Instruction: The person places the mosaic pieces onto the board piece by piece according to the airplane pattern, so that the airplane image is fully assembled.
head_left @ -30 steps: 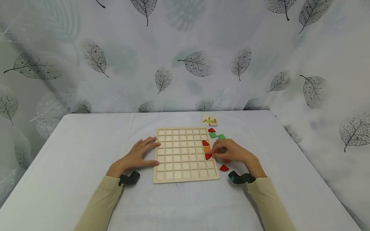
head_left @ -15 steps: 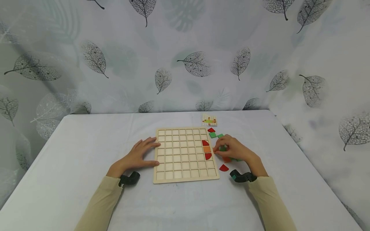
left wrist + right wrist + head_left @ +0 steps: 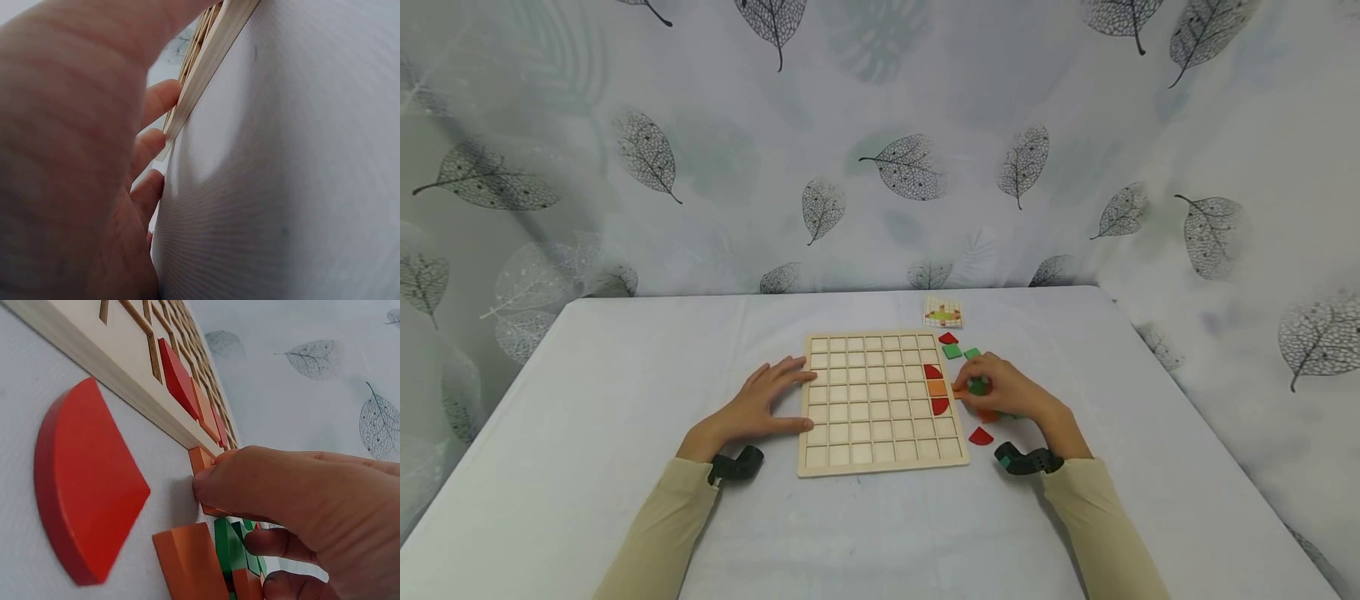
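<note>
A pale wooden grid board (image 3: 874,408) lies on the white table. My left hand (image 3: 762,402) spreads along its left edge, thumb and fingertips touching the rim. Beside the right rim, my right hand (image 3: 1006,387) pinches an orange square tile (image 3: 201,464) between thumb and index finger. In the board's rightmost column sit two red quarter-round tiles, the upper red tile (image 3: 932,372) and the lower red tile (image 3: 940,406), with an orange tile (image 3: 937,387) between them. Under and behind my right hand lie green tiles (image 3: 229,547) and another orange tile (image 3: 190,559), partly hidden.
A loose red quarter-round tile (image 3: 981,436) lies right of the board's near corner. Near the far right corner are another red tile (image 3: 948,338) and a green tile (image 3: 952,352). A small pattern card (image 3: 943,312) lies behind them. Leaf-printed cloth (image 3: 913,167) hangs behind the table.
My right hand has drawn slightly right from the board's right column to beside the rim, where an orange tile now shows in its pinch. My left hand has stayed in place.
</note>
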A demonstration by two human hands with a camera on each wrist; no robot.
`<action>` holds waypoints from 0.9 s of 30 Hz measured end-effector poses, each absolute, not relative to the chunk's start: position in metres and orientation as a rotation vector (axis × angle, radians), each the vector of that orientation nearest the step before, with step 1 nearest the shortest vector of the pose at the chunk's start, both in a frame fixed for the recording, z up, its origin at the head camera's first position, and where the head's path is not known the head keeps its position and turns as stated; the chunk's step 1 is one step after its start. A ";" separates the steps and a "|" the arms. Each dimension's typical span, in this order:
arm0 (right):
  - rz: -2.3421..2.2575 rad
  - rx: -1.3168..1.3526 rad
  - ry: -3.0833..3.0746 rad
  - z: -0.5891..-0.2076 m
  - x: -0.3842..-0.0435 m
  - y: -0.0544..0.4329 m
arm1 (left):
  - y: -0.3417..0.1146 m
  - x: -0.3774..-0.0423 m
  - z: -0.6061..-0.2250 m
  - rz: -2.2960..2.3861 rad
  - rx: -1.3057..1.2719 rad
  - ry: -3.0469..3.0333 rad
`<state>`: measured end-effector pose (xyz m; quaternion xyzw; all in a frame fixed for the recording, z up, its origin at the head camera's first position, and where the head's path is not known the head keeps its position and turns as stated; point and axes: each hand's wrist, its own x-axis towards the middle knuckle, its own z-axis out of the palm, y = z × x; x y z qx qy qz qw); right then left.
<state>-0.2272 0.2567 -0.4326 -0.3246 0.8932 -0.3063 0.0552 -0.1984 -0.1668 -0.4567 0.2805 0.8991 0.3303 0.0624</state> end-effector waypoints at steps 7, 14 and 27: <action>-0.921 -0.934 2.707 -0.430 -0.225 0.257 | -0.166 -0.198 -0.457 1.005 0.853 2.718; -0.971 -0.927 2.687 -0.428 -0.224 0.259 | -0.165 -0.198 -0.456 1.000 0.855 2.718; -1.071 -1.137 2.668 -0.431 -0.225 0.254 | -0.165 -0.198 -0.456 0.999 0.852 2.718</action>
